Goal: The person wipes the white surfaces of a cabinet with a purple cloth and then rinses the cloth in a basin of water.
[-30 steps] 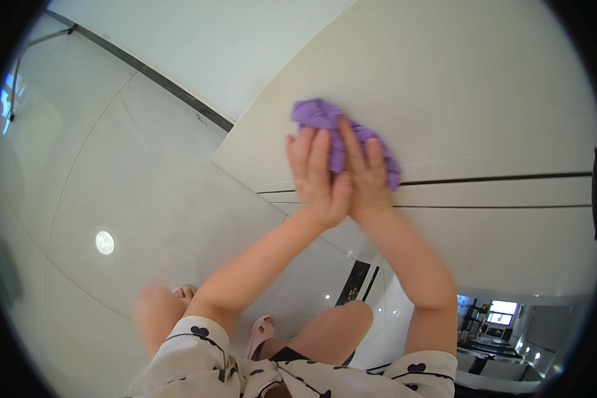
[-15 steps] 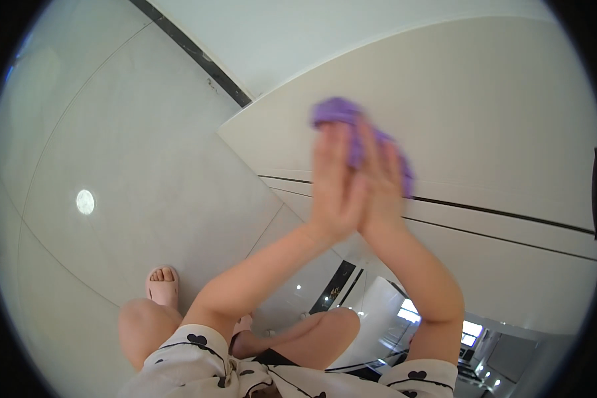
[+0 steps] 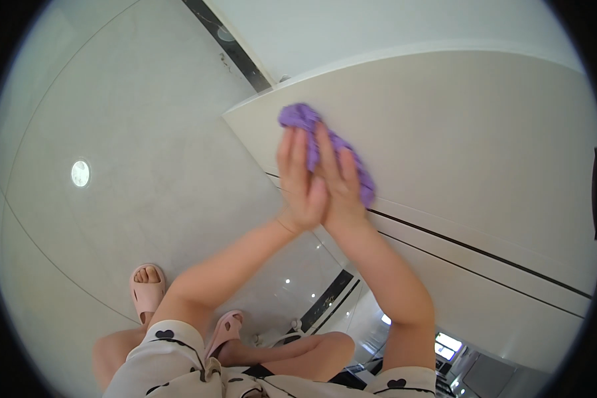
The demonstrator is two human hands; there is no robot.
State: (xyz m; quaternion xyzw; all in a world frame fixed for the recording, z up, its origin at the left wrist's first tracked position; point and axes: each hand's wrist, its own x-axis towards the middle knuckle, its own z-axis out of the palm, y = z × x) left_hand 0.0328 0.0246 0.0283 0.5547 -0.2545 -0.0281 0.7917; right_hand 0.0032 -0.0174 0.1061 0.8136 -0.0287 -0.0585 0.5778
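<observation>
Purple cloth [image 3: 325, 149] pressed flat against the pale cabinet front [image 3: 484, 146], far and right of the glossy floor [image 3: 146, 166]. Left hand [image 3: 302, 182] and right hand [image 3: 341, 179] laid over it, fingers extended, apparently pinning rather than gripping. Could slide out under uneven pressure and drop.

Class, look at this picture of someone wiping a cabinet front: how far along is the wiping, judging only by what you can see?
Done: cannot tell; the cream cabinet panel looks evenly clean all over. In hand: both hands, left hand and right hand, press a purple cloth flat near the panel's upper left corner. Left: the wide stretch of panel to the right and the drawer fronts below the dark gap show no cloth contact now.
</observation>
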